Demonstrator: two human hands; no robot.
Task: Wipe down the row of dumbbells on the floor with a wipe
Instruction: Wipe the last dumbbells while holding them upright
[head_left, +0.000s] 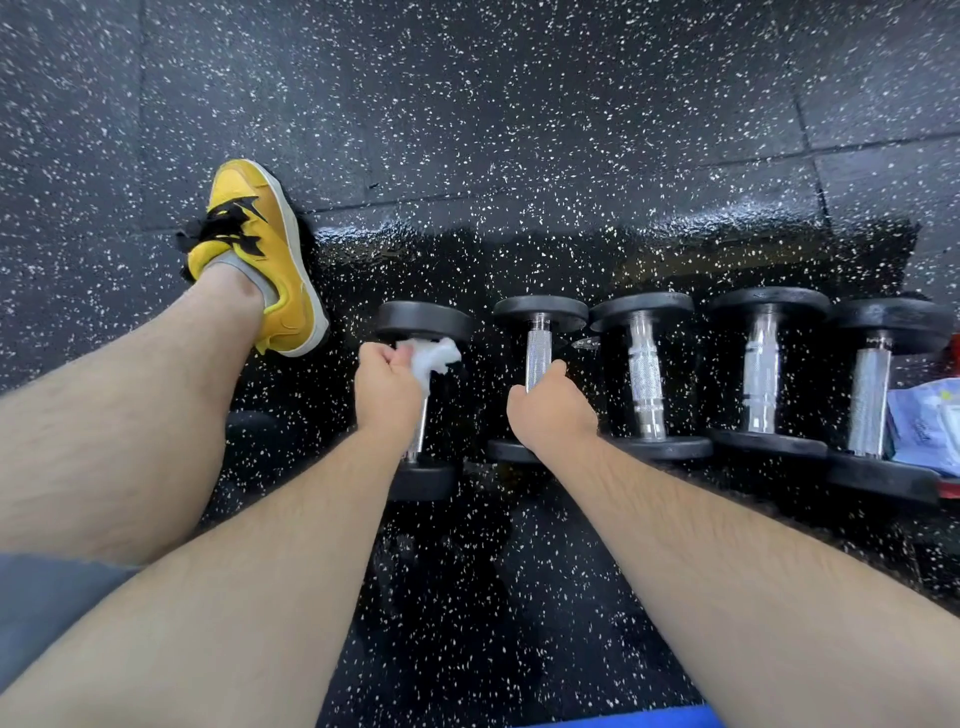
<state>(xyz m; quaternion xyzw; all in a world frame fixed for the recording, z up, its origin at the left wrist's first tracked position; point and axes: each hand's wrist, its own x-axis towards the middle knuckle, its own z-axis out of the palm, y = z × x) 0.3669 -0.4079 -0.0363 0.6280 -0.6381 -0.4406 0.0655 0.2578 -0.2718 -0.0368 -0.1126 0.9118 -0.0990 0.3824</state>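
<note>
Several black dumbbells with chrome handles lie in a row on the speckled black floor. My left hand (387, 387) is closed around a crumpled white wipe (434, 356), pressed on the handle of the leftmost dumbbell (423, 319), near its far head. My right hand (545, 410) grips the chrome handle of the second dumbbell (540, 314). To the right lie a third dumbbell (644, 364), then another dumbbell (759, 374), and a last dumbbell (868, 395) at the right edge.
My left leg stretches out at the left, ending in a yellow shoe (260, 249) beside the first dumbbell. A pale blue wipes packet (927, 421) rests at the right edge against the last dumbbell. A blue mat edge (623, 719) shows at the bottom.
</note>
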